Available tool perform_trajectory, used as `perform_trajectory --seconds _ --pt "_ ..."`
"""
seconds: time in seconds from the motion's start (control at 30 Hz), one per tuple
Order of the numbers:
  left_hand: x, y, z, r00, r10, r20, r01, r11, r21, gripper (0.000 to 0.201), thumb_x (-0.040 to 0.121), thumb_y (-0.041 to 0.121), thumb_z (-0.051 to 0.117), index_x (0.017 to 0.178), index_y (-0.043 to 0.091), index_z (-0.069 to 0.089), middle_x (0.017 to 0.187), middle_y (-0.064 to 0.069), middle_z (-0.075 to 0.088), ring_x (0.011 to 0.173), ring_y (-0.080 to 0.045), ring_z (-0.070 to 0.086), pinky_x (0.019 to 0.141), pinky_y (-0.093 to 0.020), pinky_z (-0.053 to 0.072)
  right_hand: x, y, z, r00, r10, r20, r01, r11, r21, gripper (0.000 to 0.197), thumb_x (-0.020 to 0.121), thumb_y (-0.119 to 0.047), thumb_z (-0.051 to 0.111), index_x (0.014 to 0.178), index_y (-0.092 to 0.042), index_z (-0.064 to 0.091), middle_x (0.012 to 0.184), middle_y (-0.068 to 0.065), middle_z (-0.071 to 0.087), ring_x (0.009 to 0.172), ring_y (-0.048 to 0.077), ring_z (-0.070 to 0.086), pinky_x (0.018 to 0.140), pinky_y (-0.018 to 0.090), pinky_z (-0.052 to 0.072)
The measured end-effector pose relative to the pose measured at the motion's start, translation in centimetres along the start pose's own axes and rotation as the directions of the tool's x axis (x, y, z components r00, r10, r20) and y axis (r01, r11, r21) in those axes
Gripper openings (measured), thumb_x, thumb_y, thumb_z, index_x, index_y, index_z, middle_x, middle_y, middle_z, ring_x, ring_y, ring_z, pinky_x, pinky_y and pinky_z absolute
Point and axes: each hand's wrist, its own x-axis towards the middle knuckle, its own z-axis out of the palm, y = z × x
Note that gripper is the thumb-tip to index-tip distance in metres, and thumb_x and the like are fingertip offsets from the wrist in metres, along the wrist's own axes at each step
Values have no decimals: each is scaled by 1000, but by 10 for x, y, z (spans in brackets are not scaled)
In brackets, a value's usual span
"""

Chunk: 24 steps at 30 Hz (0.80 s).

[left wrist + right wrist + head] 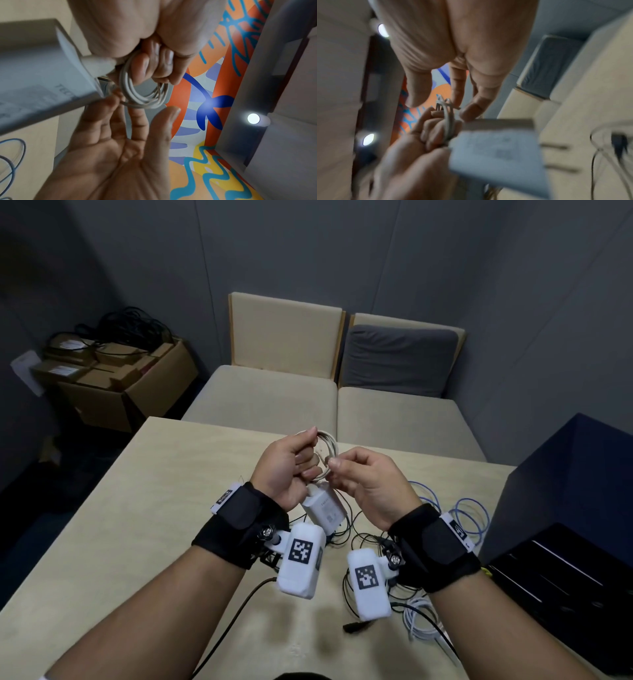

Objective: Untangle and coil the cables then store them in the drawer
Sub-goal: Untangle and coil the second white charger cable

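Observation:
Above the table (137, 508) my left hand (308, 453) grips a small coil of white cable (329, 446). Its white charger adapter (323, 508) hangs just below the fist. In the left wrist view the left hand (154, 65) has fingers curled through the coil (144, 98), with the adapter (42, 81) beside it. My right hand (346, 470) is right next to the coil, its fingertips touching the loops and nothing clearly pinched. The blurred right wrist view shows the right hand (443, 105) with thumb and fingers spread around the coil's (447, 121) top.
Loose on the table lie a blue cable (469, 515), tangled black cables (363, 542) and a white cable (418, 618). A dark drawer unit (565, 508) stands at the right edge. Beige seats (394, 422) are beyond the table, cardboard boxes (113, 378) at far left.

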Motion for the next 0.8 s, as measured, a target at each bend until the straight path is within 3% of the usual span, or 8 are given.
perform_trajectory --seconds 0.1,0.23,0.33,0.43,0.53,0.63,0.7,0.8 --pt "1 0 0 1000 28 7 -28 998 56 28 97 18 46 69 12 43 40 9 22 34 -3 18 37 -16 19 2 -3 1 1000 7 -15 -6 1000 17 23 64 -1 78 70 -5 56 70 5 58 64 14 55 65 23 44" --pt "2 -2 -1 996 88 -21 -84 984 156 27 97 18 49 71 12 46 45 7 27 38 -5 21 39 -16 19 5 -1 4 996 25 -82 -24 1000 7 39 76 12 65 59 -12 39 65 4 60 55 15 45 58 25 35" --pt "2 -4 -1 983 173 -67 -153 959 238 25 97 17 50 72 12 49 48 5 36 40 -5 26 40 -16 21 6 1 3 993 20 -119 -30 996 -83 34 76 16 62 66 -12 45 72 3 62 56 14 44 52 22 33" --pt "3 -5 -1 969 227 -97 -195 944 266 24 97 18 50 75 11 51 49 4 40 41 -5 30 40 -16 23 5 0 3 997 25 -71 -31 996 -79 24 80 12 63 91 -9 58 72 -1 61 59 10 49 52 19 37" --pt "5 -6 0 966 232 -114 -196 945 261 22 99 21 48 79 11 51 56 2 43 41 -5 31 40 -16 25 5 0 8 997 -35 -65 28 995 -101 15 85 6 62 83 -9 61 70 -2 58 59 8 48 55 19 39" --pt "2 -7 3 970 209 -123 -171 948 267 24 100 23 46 78 13 47 62 -2 35 43 -7 28 38 -18 25 6 -2 11 997 -54 -61 49 996 -74 20 86 7 59 75 -9 57 70 2 54 60 10 48 55 18 40" --pt "1 -6 5 972 204 -119 -167 950 263 25 100 23 44 77 14 45 63 -2 32 43 -7 27 37 -17 24 7 -3 11 998 -53 -44 51 997 -56 18 81 3 62 73 -10 55 69 2 53 60 11 47 54 19 38" --pt "0 -4 9 978 186 -90 -165 965 204 23 101 20 43 80 12 47 68 -3 41 42 -5 29 36 -14 25 6 -4 9 999 0 -46 2 999 48 9 72 -6 58 71 -12 51 68 3 51 58 11 45 55 23 34"
